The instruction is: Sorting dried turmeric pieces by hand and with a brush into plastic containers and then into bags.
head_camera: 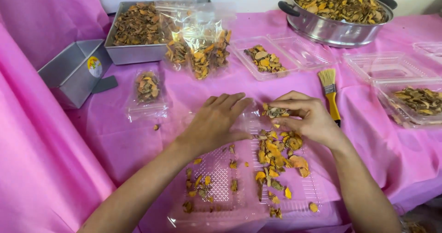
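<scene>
We see a pot (338, 28) and tray (136, 53) full of dried slices, three filled bags (199, 48). In our open clamshell (221, 210), slices (276, 154) lie loose; right hand (306, 117) pinches some, left hand (216, 120) lies flat, perhaps steadying it. Much remains.

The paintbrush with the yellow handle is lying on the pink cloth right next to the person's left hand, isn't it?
Not quite. The paintbrush with the yellow handle does lie on the pink cloth, but it is next to the person's right hand, not the left hand. The head view shows it just beyond the right hand, which pinches some dried orange slices.
</scene>
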